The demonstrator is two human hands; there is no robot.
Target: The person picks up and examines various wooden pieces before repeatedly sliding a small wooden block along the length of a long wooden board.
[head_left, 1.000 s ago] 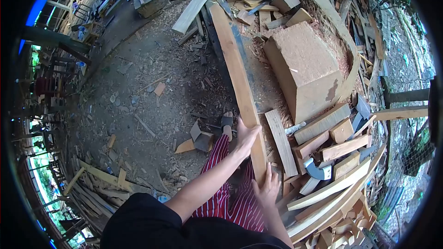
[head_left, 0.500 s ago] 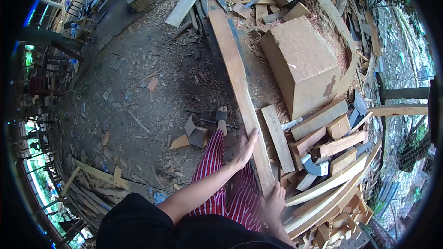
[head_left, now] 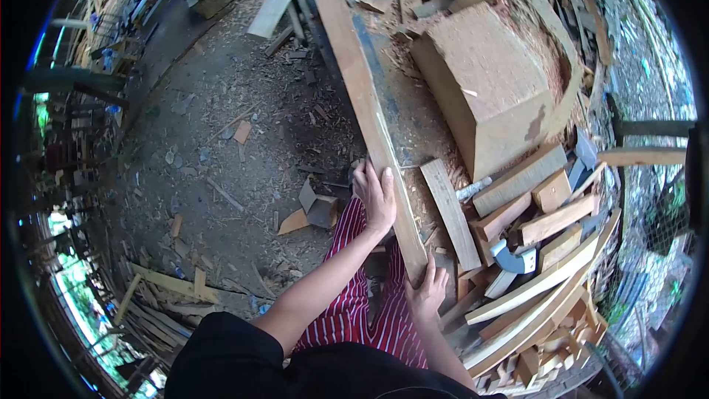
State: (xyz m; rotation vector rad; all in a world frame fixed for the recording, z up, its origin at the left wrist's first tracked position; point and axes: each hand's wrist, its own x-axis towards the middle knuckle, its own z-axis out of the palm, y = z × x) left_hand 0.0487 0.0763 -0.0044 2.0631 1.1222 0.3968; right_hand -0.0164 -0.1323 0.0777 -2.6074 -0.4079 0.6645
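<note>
A long wooden plank (head_left: 357, 77) slants from the upper middle down toward my body, its far part over the edge of the workbench (head_left: 395, 96). My left hand (head_left: 377, 198) grips the plank's left side about two-thirds of the way down, thumb on top and fingers around the edge. At its near end my right hand (head_left: 428, 292) is closed on the plank, some fingers hidden beneath it. Right of the plank lies a shorter grey-brown board (head_left: 450, 214).
A large wooden block (head_left: 491, 81) sits on the bench among shavings. Several offcuts (head_left: 554, 225) and a blue-grey and white curved tool (head_left: 514, 259) lie at the right. Left, chips litter the dirt floor (head_left: 199, 125), with a small block (head_left: 323, 211) near my foot.
The plank has shifted toward the upper left in view. My left hand now wraps its left edge rather than lying along it, and my right hand has moved up with the near end.
</note>
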